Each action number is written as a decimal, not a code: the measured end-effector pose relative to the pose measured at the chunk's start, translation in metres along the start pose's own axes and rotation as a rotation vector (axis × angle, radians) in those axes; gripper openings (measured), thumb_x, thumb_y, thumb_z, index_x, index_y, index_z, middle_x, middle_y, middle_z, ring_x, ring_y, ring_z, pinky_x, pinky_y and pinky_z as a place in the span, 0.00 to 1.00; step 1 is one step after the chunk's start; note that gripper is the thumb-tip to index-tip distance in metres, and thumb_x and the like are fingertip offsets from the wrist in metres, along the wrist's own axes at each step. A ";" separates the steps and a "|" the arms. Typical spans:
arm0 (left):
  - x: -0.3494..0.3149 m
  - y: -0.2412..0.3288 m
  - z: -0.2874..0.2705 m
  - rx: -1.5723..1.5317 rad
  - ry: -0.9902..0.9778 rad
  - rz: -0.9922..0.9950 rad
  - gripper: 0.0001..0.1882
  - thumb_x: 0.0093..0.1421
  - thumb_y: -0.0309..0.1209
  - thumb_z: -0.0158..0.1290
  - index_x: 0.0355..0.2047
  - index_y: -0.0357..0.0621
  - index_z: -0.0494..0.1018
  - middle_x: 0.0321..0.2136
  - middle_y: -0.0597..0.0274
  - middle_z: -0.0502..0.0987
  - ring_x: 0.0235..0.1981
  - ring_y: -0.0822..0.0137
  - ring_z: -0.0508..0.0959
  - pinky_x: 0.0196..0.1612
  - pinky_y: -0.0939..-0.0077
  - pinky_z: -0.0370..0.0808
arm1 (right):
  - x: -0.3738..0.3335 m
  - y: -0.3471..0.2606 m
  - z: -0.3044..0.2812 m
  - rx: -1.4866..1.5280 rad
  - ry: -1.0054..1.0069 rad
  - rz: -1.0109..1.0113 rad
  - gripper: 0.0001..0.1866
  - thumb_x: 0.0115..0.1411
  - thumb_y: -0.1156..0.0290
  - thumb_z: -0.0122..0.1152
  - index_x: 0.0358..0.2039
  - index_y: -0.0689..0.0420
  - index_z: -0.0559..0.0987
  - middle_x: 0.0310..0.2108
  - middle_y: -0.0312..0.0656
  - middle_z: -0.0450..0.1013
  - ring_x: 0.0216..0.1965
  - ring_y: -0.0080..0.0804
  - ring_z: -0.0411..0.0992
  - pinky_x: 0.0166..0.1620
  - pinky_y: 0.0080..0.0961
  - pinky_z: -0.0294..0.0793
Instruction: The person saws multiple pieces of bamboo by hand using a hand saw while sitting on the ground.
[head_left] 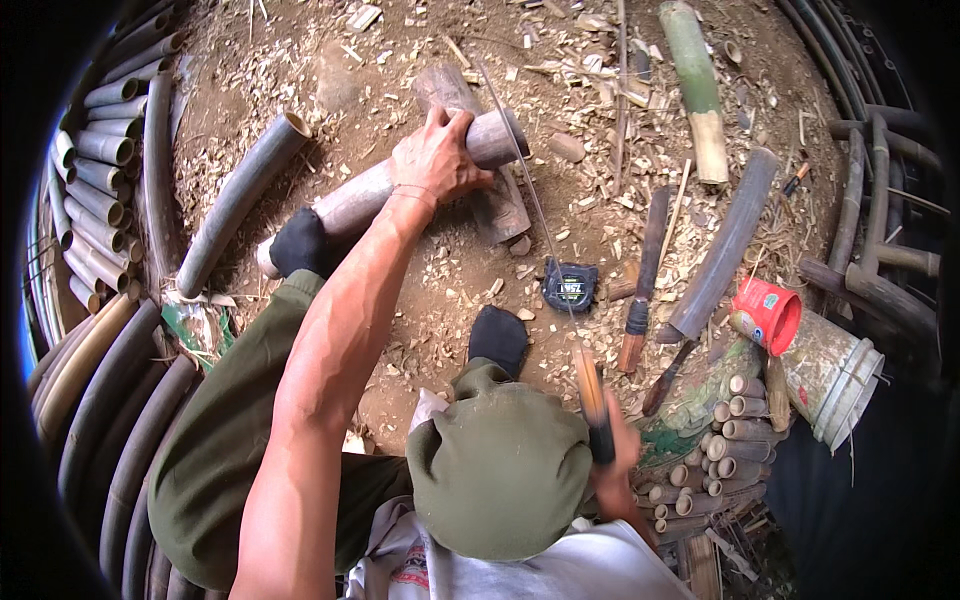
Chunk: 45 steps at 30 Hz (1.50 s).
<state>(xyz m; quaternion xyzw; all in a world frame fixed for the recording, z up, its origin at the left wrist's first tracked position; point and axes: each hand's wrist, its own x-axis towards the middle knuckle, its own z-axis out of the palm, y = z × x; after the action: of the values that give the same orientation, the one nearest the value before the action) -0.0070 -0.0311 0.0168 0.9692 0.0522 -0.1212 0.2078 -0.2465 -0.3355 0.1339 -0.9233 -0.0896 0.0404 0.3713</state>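
My left hand (440, 160) presses down on a thick grey-brown bamboo pole (365, 195), fingers wrapped over it near its right end. That pole lies slantwise across a wooden block (500, 210), and my dark-socked foot (300, 243) rests on its lower left end. In my right hand (618, 450), low and right of my knee, is the handle of a handsaw (592, 400), orange and black. The saw's thin blade runs up and away, crossing the pole close to its right end. Whether its teeth have entered the bamboo I cannot tell.
A black tape measure (570, 287) lies beside the blade. Rightward are a long dark blade with a wrapped handle (648, 260), bamboo lengths (725, 245), a red tub (768, 315) and a dirty white bucket (835, 380). Bamboo stacks (105, 200) line the left. Wood chips cover the dirt.
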 end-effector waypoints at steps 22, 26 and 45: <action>0.007 0.021 0.008 -0.002 -0.006 0.014 0.40 0.39 0.50 0.70 0.53 0.57 0.69 0.48 0.53 0.70 0.47 0.47 0.77 0.46 0.54 0.76 | 0.165 -0.005 0.070 0.247 0.164 -0.124 0.34 0.46 0.80 0.59 0.59 0.65 0.70 0.16 0.38 0.66 0.14 0.24 0.67 0.20 0.26 0.69; 0.003 0.003 -0.004 -0.002 -0.045 0.006 0.39 0.39 0.50 0.70 0.52 0.57 0.70 0.49 0.52 0.71 0.47 0.47 0.78 0.47 0.54 0.77 | 0.019 0.011 0.018 0.111 -0.019 0.136 0.30 0.53 0.78 0.62 0.58 0.68 0.70 0.34 0.49 0.81 0.26 0.31 0.79 0.30 0.26 0.77; 0.001 0.017 0.000 0.009 -0.008 0.034 0.38 0.40 0.48 0.71 0.52 0.54 0.69 0.50 0.52 0.70 0.47 0.47 0.77 0.46 0.55 0.77 | 0.067 0.011 0.031 0.094 0.018 0.000 0.33 0.46 0.77 0.62 0.57 0.68 0.71 0.22 0.41 0.75 0.16 0.27 0.72 0.23 0.26 0.73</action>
<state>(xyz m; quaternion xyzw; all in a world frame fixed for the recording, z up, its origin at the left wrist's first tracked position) -0.0039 -0.0463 0.0228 0.9704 0.0343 -0.1219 0.2056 -0.1840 -0.3092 0.1036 -0.9052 -0.0843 0.0362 0.4149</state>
